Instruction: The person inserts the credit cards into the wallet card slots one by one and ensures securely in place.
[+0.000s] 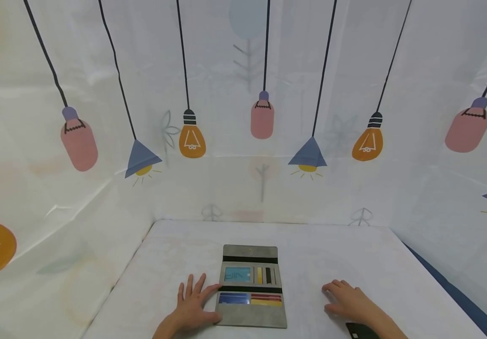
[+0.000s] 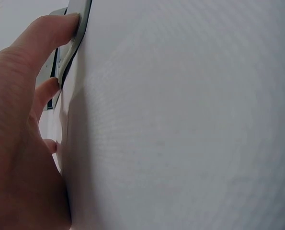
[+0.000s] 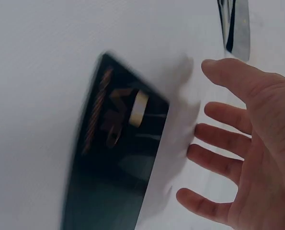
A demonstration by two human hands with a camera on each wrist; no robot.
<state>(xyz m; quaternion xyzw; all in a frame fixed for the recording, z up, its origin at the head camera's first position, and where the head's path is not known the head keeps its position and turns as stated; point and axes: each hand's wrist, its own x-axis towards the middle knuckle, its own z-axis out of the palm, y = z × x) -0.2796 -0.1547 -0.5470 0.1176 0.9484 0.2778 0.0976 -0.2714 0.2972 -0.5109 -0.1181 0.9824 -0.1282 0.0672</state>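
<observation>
An unfolded grey card wallet (image 1: 264, 320) lies flat on the white table, with black bands across it. Blue, red and yellow cards fill its lower slots, and a light-blue card (image 1: 237, 274) shows through its upper window. My left hand (image 1: 190, 308) spreads its fingers at the wallet's left side; thumb and index fingertips touch that edge. Held apart from the wallet, my right hand (image 1: 349, 301) is over the table to its right, fingers relaxed and holding nothing. A dark card (image 3: 128, 139) with a gold chip is beside this hand, partly under the wrist in the head view.
The white table (image 1: 311, 254) reaches back to a pale cloth (image 1: 226, 193) printed with hanging lamps, which also rises on both sides. A blue strip (image 1: 446, 287) runs along the table's right edge.
</observation>
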